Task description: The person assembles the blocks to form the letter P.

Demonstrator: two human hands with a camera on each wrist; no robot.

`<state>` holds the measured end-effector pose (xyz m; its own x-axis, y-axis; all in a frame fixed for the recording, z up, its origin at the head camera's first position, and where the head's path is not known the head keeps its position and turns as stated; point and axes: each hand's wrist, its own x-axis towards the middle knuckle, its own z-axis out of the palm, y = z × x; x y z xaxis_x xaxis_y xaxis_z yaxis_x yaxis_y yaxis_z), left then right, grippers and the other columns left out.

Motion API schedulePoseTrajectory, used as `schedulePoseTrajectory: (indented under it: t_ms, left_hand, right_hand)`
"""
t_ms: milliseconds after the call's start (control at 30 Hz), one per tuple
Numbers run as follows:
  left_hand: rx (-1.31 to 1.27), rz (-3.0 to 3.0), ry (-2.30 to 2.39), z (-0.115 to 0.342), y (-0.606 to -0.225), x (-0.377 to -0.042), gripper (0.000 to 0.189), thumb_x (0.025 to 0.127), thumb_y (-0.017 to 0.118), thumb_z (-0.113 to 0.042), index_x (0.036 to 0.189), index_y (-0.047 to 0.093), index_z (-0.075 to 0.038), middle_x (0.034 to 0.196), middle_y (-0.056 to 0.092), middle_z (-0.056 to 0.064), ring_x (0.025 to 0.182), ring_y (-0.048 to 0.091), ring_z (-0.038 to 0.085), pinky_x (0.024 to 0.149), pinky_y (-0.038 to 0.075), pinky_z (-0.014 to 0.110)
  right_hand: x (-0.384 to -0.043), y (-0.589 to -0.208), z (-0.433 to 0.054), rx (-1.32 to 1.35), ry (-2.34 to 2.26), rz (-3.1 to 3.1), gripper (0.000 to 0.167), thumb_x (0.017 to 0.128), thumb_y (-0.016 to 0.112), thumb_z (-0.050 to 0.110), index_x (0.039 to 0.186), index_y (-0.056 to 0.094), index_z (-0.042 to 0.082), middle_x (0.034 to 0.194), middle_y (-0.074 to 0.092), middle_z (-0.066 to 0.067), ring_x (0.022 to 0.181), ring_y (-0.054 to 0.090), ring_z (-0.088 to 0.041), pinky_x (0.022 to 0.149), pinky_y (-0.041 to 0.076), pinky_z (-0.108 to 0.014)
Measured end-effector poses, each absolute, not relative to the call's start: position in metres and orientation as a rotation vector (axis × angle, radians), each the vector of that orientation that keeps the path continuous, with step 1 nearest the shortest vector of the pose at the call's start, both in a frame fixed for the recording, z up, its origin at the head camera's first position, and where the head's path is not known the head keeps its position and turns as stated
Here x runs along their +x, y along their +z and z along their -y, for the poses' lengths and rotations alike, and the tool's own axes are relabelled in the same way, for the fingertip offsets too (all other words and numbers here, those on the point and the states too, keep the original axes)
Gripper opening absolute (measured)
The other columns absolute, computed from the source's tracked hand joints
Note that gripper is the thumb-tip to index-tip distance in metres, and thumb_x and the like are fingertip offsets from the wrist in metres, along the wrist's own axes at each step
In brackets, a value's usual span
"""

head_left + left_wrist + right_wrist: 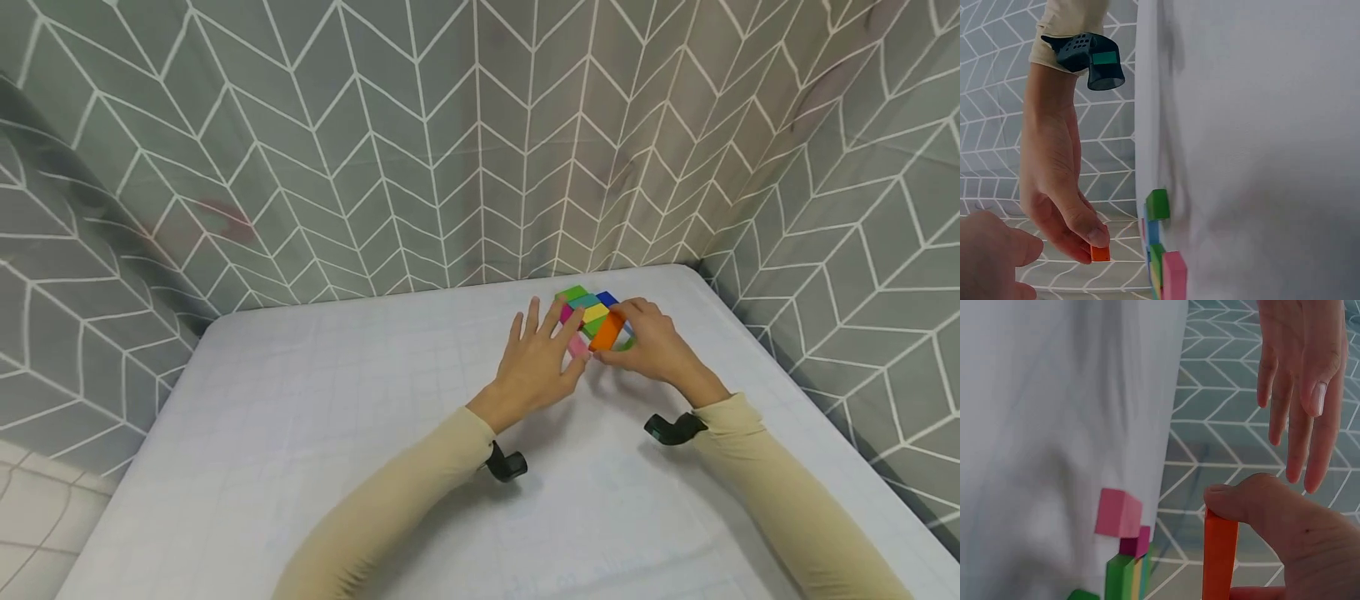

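My right hand (660, 346) pinches an orange block (607, 332) between thumb and fingers. In the right wrist view the orange block (1219, 559) stands lengthwise under the thumb, apart from the coloured blocks on the table. A pink block (1116, 514), a magenta block (1136, 542) and a green block (1119, 578) sit in that cluster. My left hand (532, 362) hovers just left of the cluster, fingers spread and holding nothing. From the head, a yellow block (597, 312) and a blue block (607, 297) also show; the right hand hides part of the cluster.
A white cloth covers the table (360, 400), and the blocks lie near its far right edge. Grey curtains with white zigzag lines (450, 150) hang behind and on both sides. A dark wrist camera (675, 429) sticks out from the right sleeve.
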<state>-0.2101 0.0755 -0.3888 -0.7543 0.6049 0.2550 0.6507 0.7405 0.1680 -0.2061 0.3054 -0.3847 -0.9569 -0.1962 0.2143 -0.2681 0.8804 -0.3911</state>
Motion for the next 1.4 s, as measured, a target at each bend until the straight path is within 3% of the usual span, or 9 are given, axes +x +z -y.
schedulePoseTrajectory:
  t_ms: [367,600,767,1033,1400]
  left_hand:
    - [-0.982,2.667,-0.361,-0.037,-0.364,-0.197,0.069,0.107,0.044,-0.048,0.168,0.024,-0.02,0.173,0.011,0.01,0.155,0.009,0.047,0.122,0.009,0.061]
    - [-0.952,2.655,-0.41,-0.002,-0.356,-0.183,0.069,0.108,0.046,-0.047,0.168,0.024,-0.019,0.173,0.007,0.011,0.155,-0.004,0.044,0.122,0.0,0.061]
    - [-0.902,2.646,-0.445,0.023,-0.353,-0.173,0.07,0.107,0.048,-0.046,0.167,0.025,-0.018,0.174,0.005,0.011,0.155,-0.009,0.041,0.122,0.0,0.061]
    - [-0.869,2.642,-0.48,0.049,-0.352,-0.158,0.07,0.107,0.045,-0.047,0.167,0.024,-0.017,0.174,0.005,0.01,0.156,-0.006,0.04,0.121,0.006,0.065]
    - [-0.818,2.68,-0.516,0.076,-0.358,-0.135,0.07,0.107,0.049,-0.045,0.167,0.025,-0.017,0.173,0.008,0.01,0.156,-0.001,0.042,0.12,0.007,0.066]
  right_hand:
    - [-0.191,-0.361,-0.28,0.454,0.702,2.792,0.08,0.08,0.092,0.026,0.139,0.054,-0.011,0.141,0.048,-0.03,0.124,0.047,-0.048,0.103,0.044,-0.068]
    - [-0.183,-0.352,-0.257,0.555,0.765,2.768,0.075,0.079,0.093,0.027,0.137,0.058,-0.007,0.14,0.051,-0.025,0.128,0.045,-0.042,0.103,0.045,-0.064]
    - [-0.179,-0.35,-0.242,0.636,0.777,2.745,0.076,0.077,0.094,0.029,0.137,0.061,-0.003,0.138,0.054,-0.019,0.126,0.048,-0.037,0.102,0.048,-0.06]
    - [-0.172,-0.346,-0.221,0.745,0.759,2.75,0.084,0.076,0.096,0.031,0.141,0.057,-0.005,0.145,0.05,-0.02,0.136,0.044,-0.038,0.109,0.042,-0.06]
    - [-0.163,-0.352,-0.19,0.898,0.776,2.725,0.081,0.077,0.093,0.035,0.14,0.059,-0.003,0.143,0.053,-0.016,0.131,0.049,-0.033,0.106,0.047,-0.054]
